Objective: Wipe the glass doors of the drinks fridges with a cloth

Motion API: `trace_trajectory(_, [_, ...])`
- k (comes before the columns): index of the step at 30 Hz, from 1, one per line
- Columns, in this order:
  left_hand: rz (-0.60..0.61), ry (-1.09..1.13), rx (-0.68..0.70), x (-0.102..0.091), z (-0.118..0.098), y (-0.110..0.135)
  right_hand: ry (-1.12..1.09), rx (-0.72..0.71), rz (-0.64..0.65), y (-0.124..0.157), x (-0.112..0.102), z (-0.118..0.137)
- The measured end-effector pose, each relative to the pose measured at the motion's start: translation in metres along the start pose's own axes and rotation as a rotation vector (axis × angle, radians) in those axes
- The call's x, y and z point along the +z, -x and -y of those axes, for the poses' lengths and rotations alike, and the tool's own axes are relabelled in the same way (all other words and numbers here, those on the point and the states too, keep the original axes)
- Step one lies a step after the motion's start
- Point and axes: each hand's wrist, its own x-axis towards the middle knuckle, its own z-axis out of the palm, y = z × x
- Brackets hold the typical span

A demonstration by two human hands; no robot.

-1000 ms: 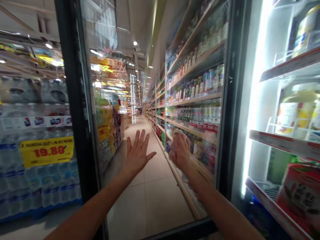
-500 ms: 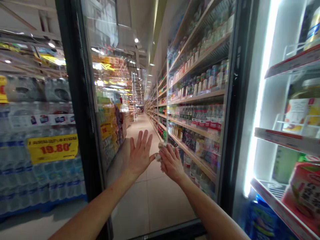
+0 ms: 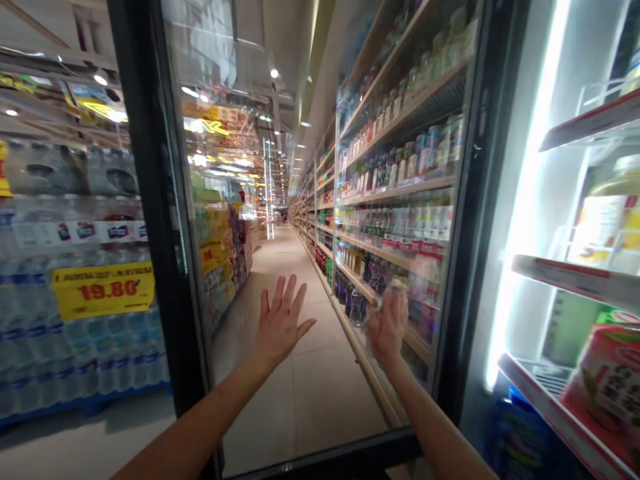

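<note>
A glass door with a black frame stands in front of me, and the aisle and shelves show through or in its pane. My left hand is held up at the glass with its fingers spread and nothing in it. To its right, my right hand is smeared by motion against the glass. It holds a pale, crumpled cloth, which shows at the fingertips and along the hand's edge. How the fingers close on the cloth is blurred.
On the right is a lit cooler with wire shelves, bottles and a red package. Stacked packs of water bottles with a yellow price sign stand on the left. The black door frame borders the pane.
My right hand has swept right across the glass with the cloth, away from my left hand, and its fingers now point more upward. My left hand has stayed nearly in place.
</note>
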Motion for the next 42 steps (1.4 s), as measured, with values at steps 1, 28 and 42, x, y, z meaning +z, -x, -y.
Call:
trace_trajectory(1, [0.000,0.004,-0.001,0.000,0.001,0.000,-0.028,-0.129,0.078,0.008,0.000,0.009])
trace_trajectory(28, [0.017,-0.001,0.038,0.001,0.005,0.005,0.055,-0.102,0.000,-0.014,-0.006,-0.018])
trace_trajectory(42, [0.046,0.003,0.009,-0.003,0.003,0.004,-0.026,-0.282,0.058,-0.068,-0.003,-0.009])
